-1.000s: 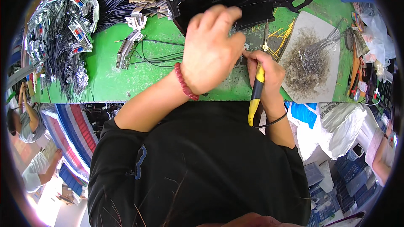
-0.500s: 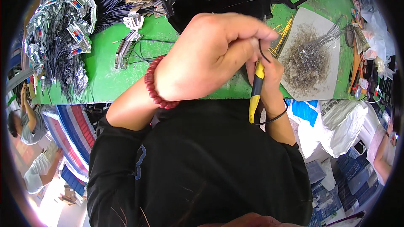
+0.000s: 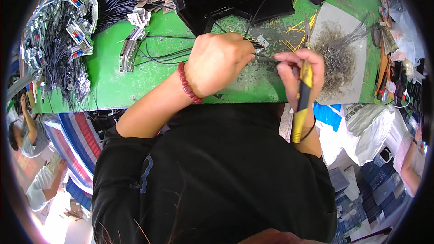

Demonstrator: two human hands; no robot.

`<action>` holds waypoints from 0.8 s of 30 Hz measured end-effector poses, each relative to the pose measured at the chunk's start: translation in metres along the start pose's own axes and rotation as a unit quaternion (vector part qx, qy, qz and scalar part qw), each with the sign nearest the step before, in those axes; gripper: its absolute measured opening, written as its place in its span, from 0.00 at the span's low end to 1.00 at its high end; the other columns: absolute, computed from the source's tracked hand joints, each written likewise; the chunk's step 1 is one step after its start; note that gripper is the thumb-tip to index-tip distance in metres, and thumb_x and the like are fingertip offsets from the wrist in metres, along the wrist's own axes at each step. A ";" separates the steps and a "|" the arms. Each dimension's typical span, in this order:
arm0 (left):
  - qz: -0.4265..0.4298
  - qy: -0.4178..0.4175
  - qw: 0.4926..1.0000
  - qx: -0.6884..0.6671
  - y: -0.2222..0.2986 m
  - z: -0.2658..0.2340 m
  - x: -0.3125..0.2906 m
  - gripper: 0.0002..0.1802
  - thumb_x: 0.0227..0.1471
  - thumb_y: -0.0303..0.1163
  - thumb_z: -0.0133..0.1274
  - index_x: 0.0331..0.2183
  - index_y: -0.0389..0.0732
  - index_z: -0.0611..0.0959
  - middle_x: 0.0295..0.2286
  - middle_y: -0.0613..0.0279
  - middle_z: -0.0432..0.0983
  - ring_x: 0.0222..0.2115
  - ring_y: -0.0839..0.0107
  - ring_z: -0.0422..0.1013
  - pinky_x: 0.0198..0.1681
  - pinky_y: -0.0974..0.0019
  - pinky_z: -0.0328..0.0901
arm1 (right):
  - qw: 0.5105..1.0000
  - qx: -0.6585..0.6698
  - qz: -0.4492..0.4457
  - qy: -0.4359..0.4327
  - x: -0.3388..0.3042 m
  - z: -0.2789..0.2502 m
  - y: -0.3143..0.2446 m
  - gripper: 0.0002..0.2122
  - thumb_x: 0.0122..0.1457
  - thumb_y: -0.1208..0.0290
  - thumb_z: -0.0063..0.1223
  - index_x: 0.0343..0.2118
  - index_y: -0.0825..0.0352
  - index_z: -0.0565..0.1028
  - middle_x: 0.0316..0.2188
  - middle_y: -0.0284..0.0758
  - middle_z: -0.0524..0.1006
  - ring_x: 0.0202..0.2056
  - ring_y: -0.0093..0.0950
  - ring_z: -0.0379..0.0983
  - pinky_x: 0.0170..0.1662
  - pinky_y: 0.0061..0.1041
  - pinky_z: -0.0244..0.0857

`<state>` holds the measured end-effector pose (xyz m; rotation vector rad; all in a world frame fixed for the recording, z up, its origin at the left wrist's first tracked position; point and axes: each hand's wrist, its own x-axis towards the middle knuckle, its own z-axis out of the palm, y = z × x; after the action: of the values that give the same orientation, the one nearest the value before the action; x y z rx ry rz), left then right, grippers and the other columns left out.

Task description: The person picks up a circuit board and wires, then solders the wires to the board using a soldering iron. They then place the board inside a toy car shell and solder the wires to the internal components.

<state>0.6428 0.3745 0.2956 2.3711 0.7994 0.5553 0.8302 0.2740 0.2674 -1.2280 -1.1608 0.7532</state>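
My left hand, with a red bead bracelet at its wrist, is closed over a bundle of thin black wires above the green table. These wires run left to a silvery metal bracket. To the right, my right hand grips a soldering iron with a yellow and black handle, its metal tip pointing away from me. The right thumb and forefinger are near a dark wire end that extends from the left hand; whether they touch it is unclear. A black cord hangs by the right wrist.
A black plastic shell stands at the back. Silvery brackets with black wires are heaped at the left. Right of my hands, a pale board bears dark crumbs and tangled thin wire. Yellow strips lie beside it. Other people work at both sides.
My hands have moved apart. The left hand has come lower and now shows black wires in its grasp. The right hand and soldering iron have shifted right, the iron now more upright.
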 end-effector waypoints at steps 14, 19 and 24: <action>-0.173 -0.033 0.932 -0.317 0.010 0.005 0.002 0.05 0.50 0.24 0.59 0.31 0.33 0.83 0.21 0.64 0.77 0.22 0.83 0.70 0.26 0.76 0.66 | 0.996 -0.060 -0.060 -0.003 0.003 0.012 0.006 0.19 0.49 0.87 0.60 0.43 0.68 0.68 0.31 0.38 0.79 0.32 0.24 0.78 0.39 0.22 0.71; -0.163 -0.020 0.935 -0.316 0.005 0.006 0.000 0.05 0.50 0.24 0.60 0.30 0.33 0.83 0.20 0.68 0.76 0.22 0.86 0.67 0.26 0.77 0.64 | 0.999 0.036 -0.038 -0.012 0.002 0.007 0.004 0.21 0.50 0.87 0.59 0.45 0.68 0.65 0.33 0.40 0.78 0.33 0.26 0.78 0.38 0.22 0.71; -0.184 -0.030 0.917 -0.353 0.008 0.008 0.000 0.05 0.51 0.25 0.60 0.30 0.33 0.83 0.22 0.69 0.75 0.22 0.86 0.66 0.25 0.78 0.63 | 1.000 0.018 -0.025 0.003 0.000 0.012 0.004 0.21 0.50 0.90 0.57 0.45 0.68 0.64 0.31 0.40 0.77 0.33 0.28 0.79 0.38 0.22 0.71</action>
<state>0.6498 0.3663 0.2948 1.5241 0.8172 0.4981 0.8193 0.2786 0.2628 -1.1662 -1.1639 0.7310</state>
